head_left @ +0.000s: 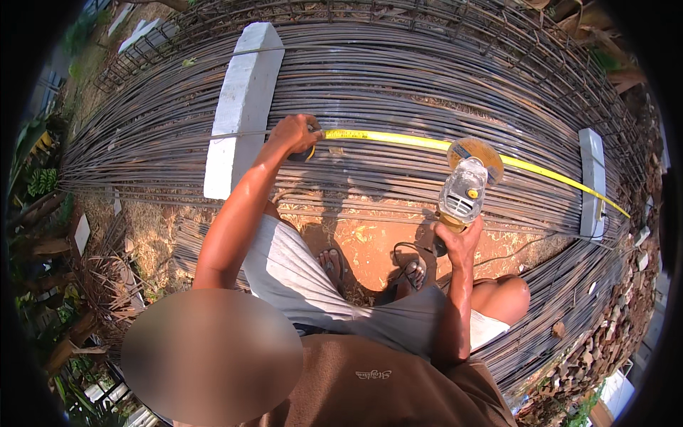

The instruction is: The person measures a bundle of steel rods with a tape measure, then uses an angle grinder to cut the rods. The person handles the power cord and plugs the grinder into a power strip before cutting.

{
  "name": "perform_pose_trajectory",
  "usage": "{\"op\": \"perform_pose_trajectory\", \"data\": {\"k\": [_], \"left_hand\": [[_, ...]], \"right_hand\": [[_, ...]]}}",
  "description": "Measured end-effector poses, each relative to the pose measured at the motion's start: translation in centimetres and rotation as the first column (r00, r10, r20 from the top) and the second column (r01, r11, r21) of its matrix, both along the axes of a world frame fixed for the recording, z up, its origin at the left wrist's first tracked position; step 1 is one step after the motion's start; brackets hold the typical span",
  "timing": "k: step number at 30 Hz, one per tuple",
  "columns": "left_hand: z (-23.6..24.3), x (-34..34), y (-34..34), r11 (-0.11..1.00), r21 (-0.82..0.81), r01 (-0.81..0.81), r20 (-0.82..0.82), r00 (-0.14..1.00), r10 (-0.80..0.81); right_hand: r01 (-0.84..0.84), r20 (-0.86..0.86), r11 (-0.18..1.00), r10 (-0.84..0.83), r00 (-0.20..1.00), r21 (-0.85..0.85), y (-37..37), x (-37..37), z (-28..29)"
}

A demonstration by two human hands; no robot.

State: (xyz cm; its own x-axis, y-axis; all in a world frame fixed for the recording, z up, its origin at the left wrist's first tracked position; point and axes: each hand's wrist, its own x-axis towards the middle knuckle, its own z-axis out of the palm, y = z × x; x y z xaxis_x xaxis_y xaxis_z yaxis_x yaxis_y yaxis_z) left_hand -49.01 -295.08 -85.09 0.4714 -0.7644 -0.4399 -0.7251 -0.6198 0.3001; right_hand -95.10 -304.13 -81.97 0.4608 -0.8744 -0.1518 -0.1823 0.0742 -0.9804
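My left hand (294, 134) is closed around a tape measure (304, 154), just right of the left white block. Its yellow blade (398, 139) runs out to the right across the bars, passing under the grinder's disc and ending past the right block. In my right hand (459, 242) is an angle grinder (464, 192), gripped by its body. The grinder's round cutting disc (478, 158) points away from me, over the blade. Many long steel rebars (398, 85) lie side by side beneath both hands. Whether the disc spins cannot be told.
A long white block (242, 99) lies across the rebars at left, a smaller white block (592, 178) at right. Bound rebar cages (484, 28) lie at the far side. More rods (555, 313) lie near right, beside rubble (597, 341). A dark cord (409, 249) hangs by the grinder.
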Motion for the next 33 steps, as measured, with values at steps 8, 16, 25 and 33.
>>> {"op": "perform_pose_trajectory", "data": {"k": [8,16,25,33], "left_hand": [[-1.2,1.3,0.8,1.000,-0.007,0.014,-0.045,0.999,-0.015],[-0.4,-0.9,0.3,0.999,-0.029,-0.040,-0.074,0.997,0.038],[-1.7,-1.8,0.3,0.990,-0.034,-0.138,0.006,0.990,0.138],[-1.5,-2.7,0.4,0.984,-0.060,-0.167,0.004,0.986,0.167]], "right_hand": [[-0.089,0.167,0.995,0.079,0.983,0.052,-0.7,-0.6,5.5],[0.112,0.236,0.981,-0.148,0.960,0.159,0.8,-3.6,-3.7],[0.037,0.240,0.972,-0.094,0.966,0.232,-0.3,-0.3,-4.8],[0.014,0.278,0.963,-0.092,0.956,0.269,-1.8,0.7,-6.5]]}}
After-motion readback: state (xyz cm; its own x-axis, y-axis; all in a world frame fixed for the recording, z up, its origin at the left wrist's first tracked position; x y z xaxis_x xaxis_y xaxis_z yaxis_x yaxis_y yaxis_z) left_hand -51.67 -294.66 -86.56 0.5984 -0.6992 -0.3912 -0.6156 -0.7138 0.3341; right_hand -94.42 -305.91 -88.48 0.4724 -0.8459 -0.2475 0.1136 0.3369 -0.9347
